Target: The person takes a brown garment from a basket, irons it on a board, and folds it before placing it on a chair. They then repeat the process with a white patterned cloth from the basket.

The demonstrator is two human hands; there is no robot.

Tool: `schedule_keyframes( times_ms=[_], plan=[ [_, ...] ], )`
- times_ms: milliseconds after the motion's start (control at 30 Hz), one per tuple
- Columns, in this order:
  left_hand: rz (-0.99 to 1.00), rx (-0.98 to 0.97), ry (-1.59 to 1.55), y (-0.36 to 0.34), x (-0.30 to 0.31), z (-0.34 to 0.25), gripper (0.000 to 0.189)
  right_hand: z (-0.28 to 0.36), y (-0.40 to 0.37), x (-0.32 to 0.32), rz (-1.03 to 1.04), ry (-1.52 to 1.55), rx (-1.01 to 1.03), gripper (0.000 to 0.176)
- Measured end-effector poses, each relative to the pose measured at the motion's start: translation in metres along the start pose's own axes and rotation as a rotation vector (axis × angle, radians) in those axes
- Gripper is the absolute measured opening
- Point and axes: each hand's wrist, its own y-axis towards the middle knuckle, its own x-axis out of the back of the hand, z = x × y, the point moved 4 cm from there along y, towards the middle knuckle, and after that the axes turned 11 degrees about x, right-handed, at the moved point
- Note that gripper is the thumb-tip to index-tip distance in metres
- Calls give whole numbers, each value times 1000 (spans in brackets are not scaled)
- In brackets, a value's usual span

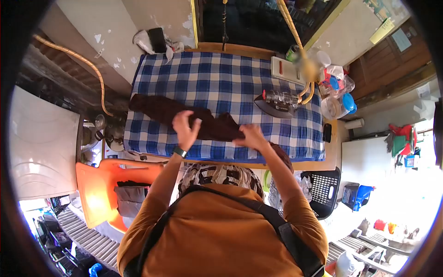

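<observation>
- A blue-and-white checked cloth (194,71) covers the table at the person's 12 o'clock.
- An orange chair (94,184) stands at 10 o'clock, below the table's edge.
- The dark brown fabric (205,127) lies bunched lengthwise on the cloth, running from 11 o'clock to 12; the right forearm hides part of the area beside it.
- A black basket (325,187) sits at 2 o'clock, below the table.
- The iron (277,99) rests at 1 o'clock, clear of both hands.
- The left hand (186,130), toward 11 o'clock, has its fingers spread wide over the fabric, gripping nothing; contact is unclear.
- The right hand (251,137), toward 1 o'clock, bends its blurred fingers at the fabric's edge; whether they grip it cannot be told.
</observation>
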Motion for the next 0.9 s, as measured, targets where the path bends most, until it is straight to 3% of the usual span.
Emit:
schedule_keyframes(
  times_ms=[33, 100, 167, 200, 233, 300, 367, 400, 533, 600, 667, 767, 833, 867, 900],
  plan=[
    [138, -182, -42, -3, -10, -20, 61, 1, -3, -10, -5, -4, 9, 42],
    [435, -336, -194, -15, -28, -53, 68, 0, -5, -16, -198, 257, -45, 38],
    [533, -455, -16, -20, -32, -89, 70, 7, -1, 20, -329, 290, -52, 37],
    [682, -366, -81, -16, -47, -84, 59, 11, 4, 45, -311, 437, -114, 37],
    [686, -383, -84, -2, -47, -92, 59, 18, 5, 73, -297, 584, -177, 38],
    [873, -80, -249, 41, -36, -113, 43, 25, -5, 114, -272, 711, -188, 38],
    [770, -206, -403, 89, 9, -154, 34, 19, -25, 119, 150, 544, -105, 40],
    [714, -198, -430, 107, 35, -166, 33, -9, -41, 85, 437, 513, -202, 44],
    [484, -143, -475, 177, 125, -159, 37, -33, -104, 72, 620, 951, -243, 37],
    [472, -151, -380, 197, 164, -139, 39, -39, -136, 113, 338, 1035, -466, 38],
    [509, -148, -294, 207, 184, -111, 39, -47, -161, 161, 38, 953, -433, 44],
    [591, -106, -153, 208, 197, -75, 32, -17, -161, 234, -266, 386, -424, 34],
    [519, 63, -172, 206, 197, -41, 28, 4, -151, 257, -449, 131, -426, 28],
    [526, 67, -170, 202, 197, -27, 28, 11, -145, 258, -445, 136, -432, 28],
    [389, 121, -182, 200, 201, -9, 29, 18, -143, 261, -459, -140, -510, 29]
  ],
)
